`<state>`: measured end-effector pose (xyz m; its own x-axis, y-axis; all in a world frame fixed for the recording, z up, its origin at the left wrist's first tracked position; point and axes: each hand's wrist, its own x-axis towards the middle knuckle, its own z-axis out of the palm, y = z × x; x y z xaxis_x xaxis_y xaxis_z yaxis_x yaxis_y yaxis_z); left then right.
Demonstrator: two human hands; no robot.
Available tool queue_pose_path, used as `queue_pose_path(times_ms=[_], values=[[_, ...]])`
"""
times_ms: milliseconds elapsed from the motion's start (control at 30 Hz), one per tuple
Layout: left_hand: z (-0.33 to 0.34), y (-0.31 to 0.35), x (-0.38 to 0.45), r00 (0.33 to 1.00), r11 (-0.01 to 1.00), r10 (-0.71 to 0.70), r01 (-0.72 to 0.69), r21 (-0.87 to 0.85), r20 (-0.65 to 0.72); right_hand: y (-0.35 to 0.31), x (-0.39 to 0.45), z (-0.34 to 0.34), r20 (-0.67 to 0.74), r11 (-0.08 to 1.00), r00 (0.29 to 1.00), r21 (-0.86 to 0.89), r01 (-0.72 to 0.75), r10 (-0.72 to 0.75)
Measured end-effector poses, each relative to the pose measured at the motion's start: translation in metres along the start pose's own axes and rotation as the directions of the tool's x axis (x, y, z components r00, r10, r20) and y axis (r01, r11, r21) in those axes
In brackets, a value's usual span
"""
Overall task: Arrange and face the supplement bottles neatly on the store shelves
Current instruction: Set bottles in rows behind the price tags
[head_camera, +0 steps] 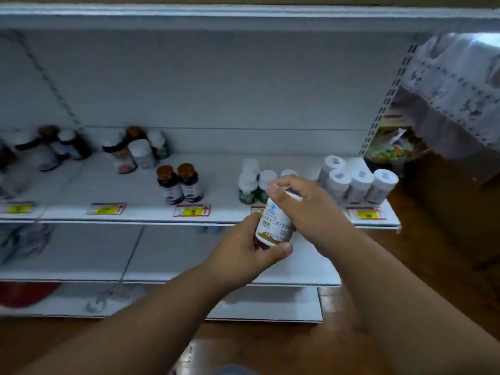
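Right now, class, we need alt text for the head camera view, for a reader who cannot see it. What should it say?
Two hands hold a white supplement bottle before a store shelf: the left hand grips its base and the right hand its cap end. Behind stand brown-capped bottles, green-labelled bottles and white bottles.

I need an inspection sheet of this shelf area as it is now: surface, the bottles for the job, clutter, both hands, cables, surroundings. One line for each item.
Surface: white shelf carrying bottle groups, price tags on its front edge; the lower shelf shows no bottles.
Job's things: white bottle held in front of the shelf, label toward the camera; two brown-capped bottles; green-labelled bottles; four white bottles at the right end; mixed bottles further back, blurred.
Clutter: blurred items on the lowest shelf, cannot identify.
Grippers: left hand grips the bottle's base; right hand grips its top.
Cables: nothing seen.
Surroundings: wooden floor; patterned cloth at right.
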<state>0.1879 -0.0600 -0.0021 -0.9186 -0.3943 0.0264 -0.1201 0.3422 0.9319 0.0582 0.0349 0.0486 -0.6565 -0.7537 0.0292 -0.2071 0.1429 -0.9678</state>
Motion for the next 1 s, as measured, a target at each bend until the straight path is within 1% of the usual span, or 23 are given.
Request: queue_pose_path(times_ms=[67,133,200,267,333,400,500,633,767,900,1000], values=[[-0.033,-0.011,-0.021,0.996,0.997,-0.03,0.023,-0.08,-0.083,-0.013,0.007,0.041,0.102,0.997,0.995,0.081,0.009,-0.017],[-0.072,-0.024,-0.047,0.985,0.991,-0.036,0.015,-0.131,-0.166,-0.026,0.009,0.086,0.197,0.989,0.978,0.141,0.035,-0.062],[-0.118,-0.037,-0.077,0.967,0.99,-0.062,0.029,-0.137,-0.247,-0.041,0.01,0.138,0.258,0.986,0.958,0.137,0.091,-0.124],[-0.171,-0.054,-0.11,0.953,0.989,-0.076,0.034,-0.143,-0.295,-0.057,0.014,0.2,0.289,0.974,0.94,0.189,0.128,-0.18],[-0.23,-0.074,-0.148,0.934,0.988,-0.11,0.066,-0.137,-0.339,-0.073,0.018,0.272,0.314,0.955,0.925,0.266,0.129,-0.213],[-0.29,-0.092,-0.189,0.885,0.989,-0.15,0.128,-0.079,-0.44,-0.091,0.023,0.345,0.367,0.936,0.899,0.332,0.115,-0.24],[-0.369,-0.113,-0.251,0.805,0.976,-0.189,0.216,-0.02,-0.562,-0.121,0.026,0.445,0.478,0.921,0.825,0.37,0.121,-0.301],[-0.456,-0.13,-0.305,0.728,0.965,-0.227,0.256,-0.05,-0.647,-0.156,0.035,0.55,0.608,0.918,0.706,0.361,0.162,-0.364],[-0.523,-0.156,-0.327,0.659,0.965,-0.217,0.257,-0.056,-0.72,-0.172,0.06,0.637,0.662,0.914,0.635,0.341,0.219,-0.399],[-0.591,-0.184,-0.333,0.597,0.956,-0.18,0.295,0.006,-0.782,-0.185,0.097,0.722,0.707,0.898,0.555,0.375,0.231,-0.438],[-0.645,-0.205,-0.334,0.526,0.955,-0.188,0.295,-0.03,-0.829,-0.2,0.125,0.782,0.744,0.895,0.498,0.378,0.235,-0.445]])
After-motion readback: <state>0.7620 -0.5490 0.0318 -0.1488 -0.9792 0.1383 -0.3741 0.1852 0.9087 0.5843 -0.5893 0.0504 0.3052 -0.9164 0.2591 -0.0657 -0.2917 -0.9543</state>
